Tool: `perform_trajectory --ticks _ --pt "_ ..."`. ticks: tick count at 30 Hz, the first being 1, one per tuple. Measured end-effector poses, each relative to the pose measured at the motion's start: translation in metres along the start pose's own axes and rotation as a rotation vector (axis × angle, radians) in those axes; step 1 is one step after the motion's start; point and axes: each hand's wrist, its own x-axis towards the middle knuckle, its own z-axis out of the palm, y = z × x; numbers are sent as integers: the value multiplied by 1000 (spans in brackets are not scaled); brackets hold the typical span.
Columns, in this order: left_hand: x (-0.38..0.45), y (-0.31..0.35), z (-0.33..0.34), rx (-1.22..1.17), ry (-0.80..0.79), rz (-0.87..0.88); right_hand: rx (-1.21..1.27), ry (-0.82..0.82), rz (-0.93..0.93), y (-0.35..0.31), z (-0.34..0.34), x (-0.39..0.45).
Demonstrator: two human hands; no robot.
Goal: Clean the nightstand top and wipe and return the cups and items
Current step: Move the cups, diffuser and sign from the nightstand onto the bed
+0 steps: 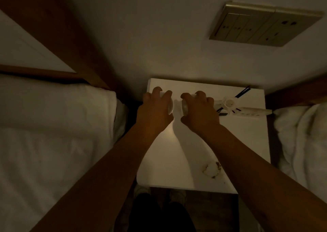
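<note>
Dim light here, so details are scarce. At the far left, a white bed (53, 125) runs alongside the nightstand (203, 143), whose white top fills the middle.

Now the left hand (154, 107): it comes down from above, fingers curled over a clear left cup (170, 106) at the back left of the top, grasping it. Just beside it, the right hand (198, 109) does the same over the right cup (184, 107), fingers wrapped around the rim. The two cups stand close together but apart, a sliver of table showing between them.

Right of the hands, a white power strip (246, 110) with a plug and dark cables lies across the back right corner. Nearer the front, a brownish ring stain (212, 169) marks the surface; that needs wiping.

Both cups look set to be lifted clear, I'd say. To do it well: lift straight up, keep them level, keep them from knocking, and steer the right one away from the cables. Set them somewhere stable, since bedding is soft footing for glass. On the far right, another bed's duvet (300, 143) crowds the edge.
</note>
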Motion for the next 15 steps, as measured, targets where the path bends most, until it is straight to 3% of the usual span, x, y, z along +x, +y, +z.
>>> perform_trajectory --ticks 5,15 --pt "-34 -22 -15 -21 25 -119 -13 46 -108 -32 -4 -17" --pt "-159 -115 -54 -185 184 -480 -90 -89 -456 -157 4 -76"
